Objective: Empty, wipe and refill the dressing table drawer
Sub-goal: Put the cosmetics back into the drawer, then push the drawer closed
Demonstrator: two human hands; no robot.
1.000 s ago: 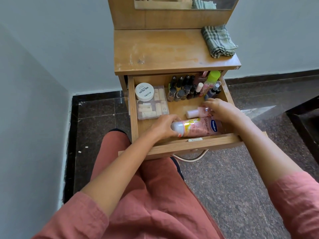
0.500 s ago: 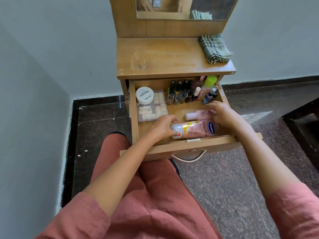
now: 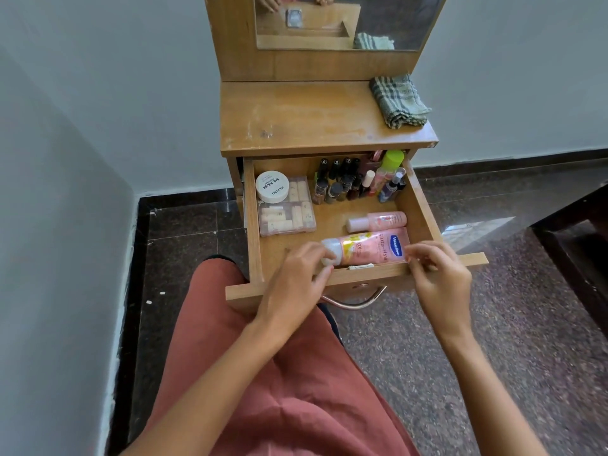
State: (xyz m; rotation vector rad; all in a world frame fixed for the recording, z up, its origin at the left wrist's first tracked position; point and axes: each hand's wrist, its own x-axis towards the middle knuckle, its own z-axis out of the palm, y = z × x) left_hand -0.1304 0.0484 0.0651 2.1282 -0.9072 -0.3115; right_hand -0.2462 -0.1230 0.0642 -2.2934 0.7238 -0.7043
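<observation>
Wooden drawer (image 3: 330,219) open, stocked; tube (image 3: 368,248) perhaps gripped.

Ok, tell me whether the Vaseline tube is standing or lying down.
Lying down: the Vaseline tube stretches along the drawer front, cap at the left hand.

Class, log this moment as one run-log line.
drawer open, stocked; left hand grips Vaseline tube cap; right hand at tube base; cloth on tabletop

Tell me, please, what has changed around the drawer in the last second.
The right hand drew back off the small pink bottle to the base end of the Vaseline tube. The left hand stays on its cap; tube and bottle lie unmoved.
</observation>
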